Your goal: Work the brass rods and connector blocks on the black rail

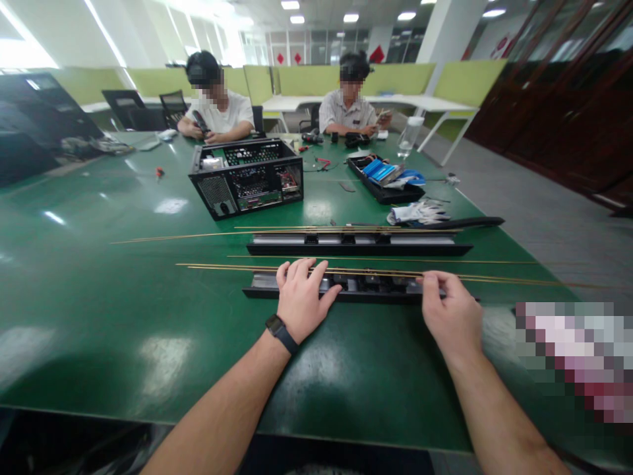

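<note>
My left hand [302, 300], with a dark watch on the wrist, lies spread over the nearer black rail [267, 293]. Its fingertips rest at several thin brass-coloured rods [222, 267] that run lengthwise along the rail. At the rail's right end, my right hand [452, 310] pinches the rods between thumb and forefinger; exactly how many it grips is hidden. Dark fittings sit inside the rail's channel between my hands. Just beyond, a second black rail [356, 250] lies parallel, with more thin rods along its far edge and a single rod between the two rails.
A black computer case [247, 178] stands open beyond the rails. Right of it are a black tray [395, 196] holding blue items, white gloves [418, 212] and a clear bottle [408, 140]. Two people [222, 115] sit across the green table [123, 297]. A pixelated patch covers the right edge.
</note>
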Motion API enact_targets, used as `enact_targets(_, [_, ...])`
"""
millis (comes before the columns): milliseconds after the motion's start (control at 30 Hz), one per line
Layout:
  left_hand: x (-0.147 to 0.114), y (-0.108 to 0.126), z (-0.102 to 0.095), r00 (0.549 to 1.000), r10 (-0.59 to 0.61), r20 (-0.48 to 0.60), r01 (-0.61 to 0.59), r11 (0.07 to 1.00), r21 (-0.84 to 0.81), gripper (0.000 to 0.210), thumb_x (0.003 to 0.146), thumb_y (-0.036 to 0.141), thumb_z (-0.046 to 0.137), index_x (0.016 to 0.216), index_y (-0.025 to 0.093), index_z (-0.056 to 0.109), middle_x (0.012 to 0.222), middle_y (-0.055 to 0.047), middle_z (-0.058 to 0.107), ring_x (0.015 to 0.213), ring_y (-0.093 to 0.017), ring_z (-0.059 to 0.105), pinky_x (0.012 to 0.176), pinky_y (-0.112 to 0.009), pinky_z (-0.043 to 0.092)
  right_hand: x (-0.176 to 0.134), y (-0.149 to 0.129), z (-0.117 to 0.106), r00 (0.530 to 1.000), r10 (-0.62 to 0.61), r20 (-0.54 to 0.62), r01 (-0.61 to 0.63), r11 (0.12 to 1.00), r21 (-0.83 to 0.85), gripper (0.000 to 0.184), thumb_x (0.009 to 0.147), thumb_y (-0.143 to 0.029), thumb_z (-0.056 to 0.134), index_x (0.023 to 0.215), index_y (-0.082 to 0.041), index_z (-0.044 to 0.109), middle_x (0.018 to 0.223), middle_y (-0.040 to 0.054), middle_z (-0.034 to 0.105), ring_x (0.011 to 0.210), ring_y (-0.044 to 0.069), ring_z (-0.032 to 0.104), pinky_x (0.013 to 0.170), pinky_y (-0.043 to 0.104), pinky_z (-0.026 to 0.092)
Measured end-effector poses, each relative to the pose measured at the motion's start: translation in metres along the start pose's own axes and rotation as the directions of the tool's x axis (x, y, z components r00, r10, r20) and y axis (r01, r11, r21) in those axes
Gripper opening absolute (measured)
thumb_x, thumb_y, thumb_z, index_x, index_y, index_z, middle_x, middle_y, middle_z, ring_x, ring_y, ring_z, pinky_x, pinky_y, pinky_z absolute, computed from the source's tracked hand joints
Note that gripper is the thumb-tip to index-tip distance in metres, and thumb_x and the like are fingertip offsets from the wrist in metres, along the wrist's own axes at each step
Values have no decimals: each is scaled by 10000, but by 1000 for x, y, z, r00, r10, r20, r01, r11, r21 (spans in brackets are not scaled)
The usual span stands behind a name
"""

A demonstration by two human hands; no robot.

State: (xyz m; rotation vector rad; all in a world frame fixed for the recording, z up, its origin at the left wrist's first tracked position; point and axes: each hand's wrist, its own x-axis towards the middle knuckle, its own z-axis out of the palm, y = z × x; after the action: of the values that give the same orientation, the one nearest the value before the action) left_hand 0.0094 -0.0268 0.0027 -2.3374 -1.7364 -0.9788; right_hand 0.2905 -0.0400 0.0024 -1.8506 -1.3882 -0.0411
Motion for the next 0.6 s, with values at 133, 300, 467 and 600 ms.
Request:
enact_targets(133, [0, 1, -1, 1000, -5, 8, 5, 1000, -1, 452, 947, 502, 666, 1328, 259, 650, 1346, -114, 661, 1298, -299, 567, 1190, -539, 271, -3, -5, 1, 994, -104, 24, 103, 994, 40, 335, 979, -480, 529, 1024, -215, 729, 953, 95, 787, 957, 296, 715, 885, 418, 491])
enact_targets(300, [0, 1, -1, 1000, -2, 8, 2, 1000, 3, 447, 955, 505, 652, 1329, 260, 649, 1346, -125, 661, 1300, -304, 564, 1185, -541, 271, -5, -7, 0, 984, -178, 28, 175, 981, 78, 308, 976, -465, 546, 1033, -217, 719, 960, 91, 783, 927, 274, 724, 913, 423, 507])
enact_targets(467, [0, 1, -1, 1000, 0, -3, 0, 1000, 4, 450, 944, 500, 665, 1324, 258, 657, 1349, -122, 660, 1294, -305, 564, 1187, -540, 277, -5, -7, 1, 970, -237, 45, 231, 967, 109, 294, 970, -458, 568, 1053, -219, 718, 965, 82, 778, 919, 266, 721, 910, 420, 522])
enact_targets(600, [0, 1, 0, 1000, -2, 1, 2, 1000, 3, 453, 944, 498, 667, 1326, 254, 656, 1353, -123, 658, 1301, -305, 560, 1189, -538, 273, -5, -8, 1, 968, -248, 48, 242, 965, 102, 290, 984, -446, 558, 1059, -218, 722, 982, 81, 779, 931, 260, 720, 925, 417, 514])
